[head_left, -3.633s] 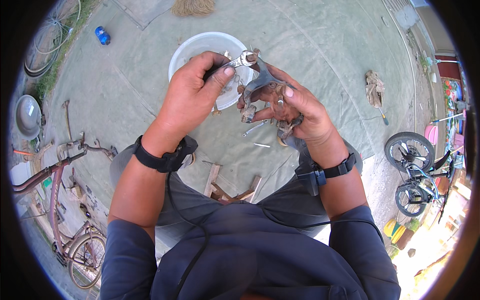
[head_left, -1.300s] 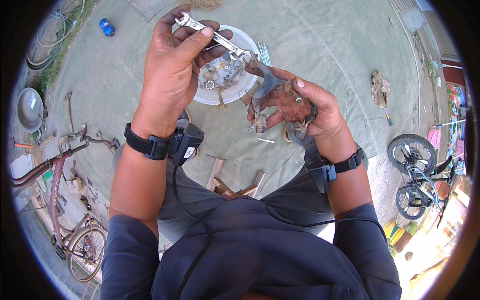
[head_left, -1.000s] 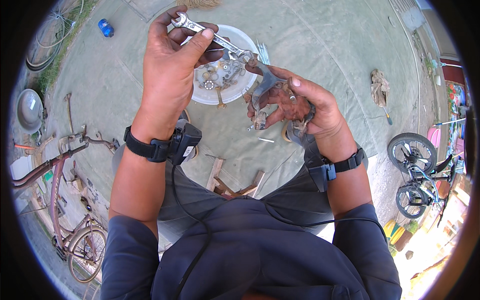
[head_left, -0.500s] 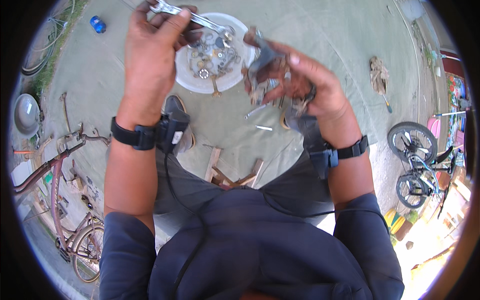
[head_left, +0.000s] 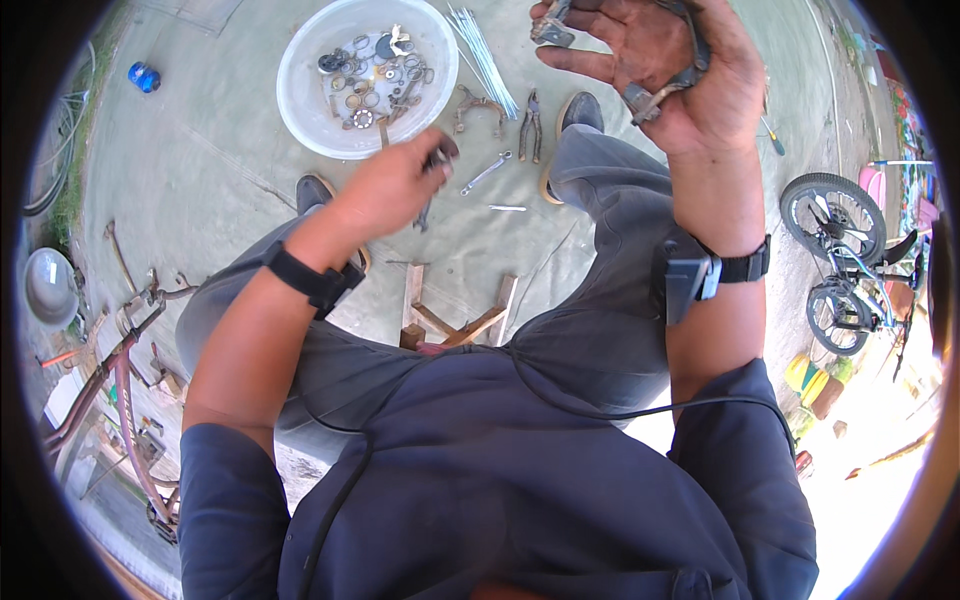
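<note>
My left hand (head_left: 400, 185) is closed around a metal wrench (head_left: 423, 214), mostly hidden by the fingers, just below the basin. At the top right, my right hand (head_left: 690, 85) is turned palm up, its palm and fingers dark with grease. It holds a worn, curved metal part (head_left: 690, 75), which resembles a bicycle brake caliper. Between the hands, a rusty arched metal part (head_left: 480, 105) lies on the green ground sheet beside pliers (head_left: 531, 125). A second wrench (head_left: 487, 173) lies nearer me.
A white plastic basin (head_left: 300, 115) holds several washers, rings and small metal parts. Beside it lies a bundle of thin metal rods (head_left: 482, 60). A wooden stand (head_left: 459, 325) is between my legs. Bicycles stand at left (head_left: 120, 400) and right (head_left: 835, 250); a blue can (head_left: 144, 77) lies far left.
My left hand has moved down from above the basin with the wrench. My right hand has moved up and right with the curved part, turning palm up. The view has shifted.
</note>
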